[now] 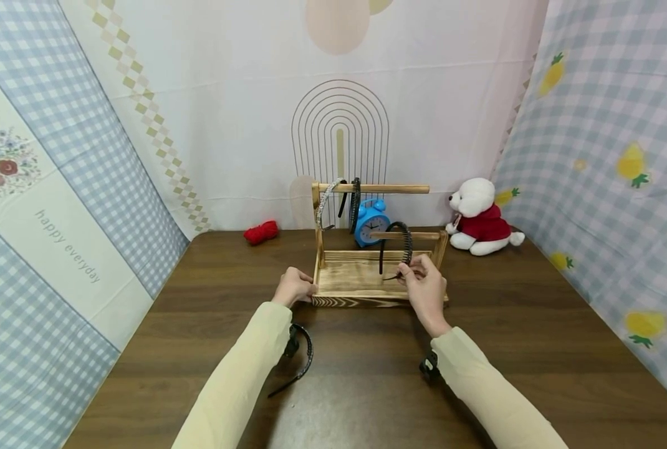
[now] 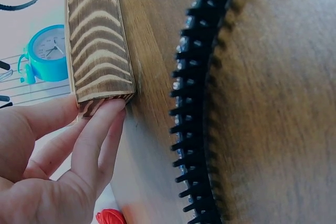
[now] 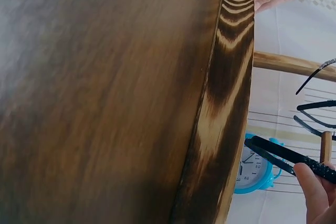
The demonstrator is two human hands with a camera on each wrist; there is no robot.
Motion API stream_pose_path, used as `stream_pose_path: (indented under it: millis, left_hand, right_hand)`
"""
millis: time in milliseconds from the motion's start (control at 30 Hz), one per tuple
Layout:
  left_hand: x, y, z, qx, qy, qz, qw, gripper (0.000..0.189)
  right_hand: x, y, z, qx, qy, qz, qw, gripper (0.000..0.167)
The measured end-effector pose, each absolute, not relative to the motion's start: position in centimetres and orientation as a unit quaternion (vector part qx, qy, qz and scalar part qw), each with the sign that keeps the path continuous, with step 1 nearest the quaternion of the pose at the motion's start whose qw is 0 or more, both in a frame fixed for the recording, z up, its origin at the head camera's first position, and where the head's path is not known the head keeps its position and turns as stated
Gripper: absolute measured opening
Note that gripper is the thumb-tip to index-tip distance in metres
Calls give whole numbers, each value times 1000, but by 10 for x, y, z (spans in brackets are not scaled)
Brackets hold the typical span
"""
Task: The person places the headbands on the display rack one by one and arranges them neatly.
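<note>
A wooden headband rack (image 1: 361, 302) stands toward the back of the table, with a tray base, a tall upper bar and a shorter lower bar. My left hand (image 1: 294, 285) holds the tray's front left corner, thumb and fingers round its end in the left wrist view. With thumb and fingertips, my right hand (image 1: 427, 293) pinches a black toothed headband (image 1: 407, 243) that loops over the lower bar. On the upper bar hang a silvery headband (image 1: 323, 202) and a black headband (image 1: 355, 206). Another black headband (image 2: 197, 93) lies on the table beside my left forearm.
Behind the rack stands a blue alarm clock (image 1: 371, 223). A red yarn bundle (image 1: 261, 232) lies at the back left, and a white plush bear (image 1: 475, 218) in red sits at the back right. Patterned cloth hangs around the table (image 1: 507, 312).
</note>
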State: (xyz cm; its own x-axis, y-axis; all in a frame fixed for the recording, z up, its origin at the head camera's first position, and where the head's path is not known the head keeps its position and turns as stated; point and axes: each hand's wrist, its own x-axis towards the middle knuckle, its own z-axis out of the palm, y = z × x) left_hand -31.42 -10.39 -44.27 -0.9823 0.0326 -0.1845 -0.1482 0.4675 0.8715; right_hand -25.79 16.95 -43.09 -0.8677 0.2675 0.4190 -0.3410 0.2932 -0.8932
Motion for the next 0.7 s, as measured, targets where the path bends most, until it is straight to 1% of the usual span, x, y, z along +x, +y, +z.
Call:
stream_pose_path:
  millis: [167,400,700]
  left_hand:
    - [-314,-105,-444,-33,851,517,89,29]
    - [-314,-104,-444,-37,850,518,90,28]
    - [-315,-105,-445,-41,846,523,93,28]
  right_hand:
    - [-261,174,-437,14,-772,579,262,23]
    - [-261,178,-438,4,-780,560,278,19]
    - [-262,183,-439,-9,-782,555,284,21]
